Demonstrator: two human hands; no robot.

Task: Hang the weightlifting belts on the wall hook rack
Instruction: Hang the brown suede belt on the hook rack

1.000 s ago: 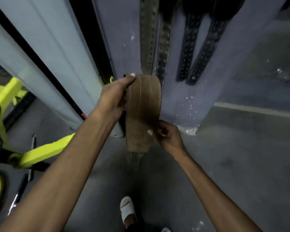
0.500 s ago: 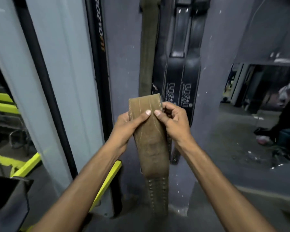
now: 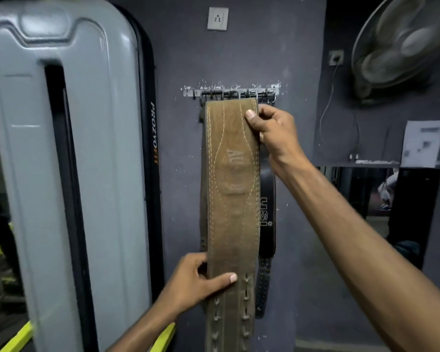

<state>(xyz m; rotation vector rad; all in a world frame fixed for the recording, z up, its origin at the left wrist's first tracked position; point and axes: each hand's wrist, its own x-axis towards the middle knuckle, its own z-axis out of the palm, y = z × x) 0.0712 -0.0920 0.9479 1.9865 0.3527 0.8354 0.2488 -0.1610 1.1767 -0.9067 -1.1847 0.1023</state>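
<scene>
A wide brown leather belt [image 3: 230,199] with pale stitching hangs straight down in front of the dark wall. Its top edge sits just below the metal hook rack [image 3: 229,94]. My right hand [image 3: 272,130] grips the belt's upper right corner, thumb on the front. My left hand [image 3: 201,280] pinches the belt lower down, where the lacing holes begin. Behind it hangs a black belt [image 3: 266,224] with white lettering, mostly hidden. Whether the brown belt is caught on a hook I cannot tell.
A tall grey machine cover [image 3: 69,161] stands close on the left, with yellow frame parts [image 3: 163,336] below. A wall socket [image 3: 217,18] sits above the rack. At the right are a wall fan [image 3: 401,44], a dangling cable and a paper notice [image 3: 422,143].
The view has tilted up to the rack. My right hand raised the belt's top end to the hooks, while my left hand slid down to the belt's lower part.
</scene>
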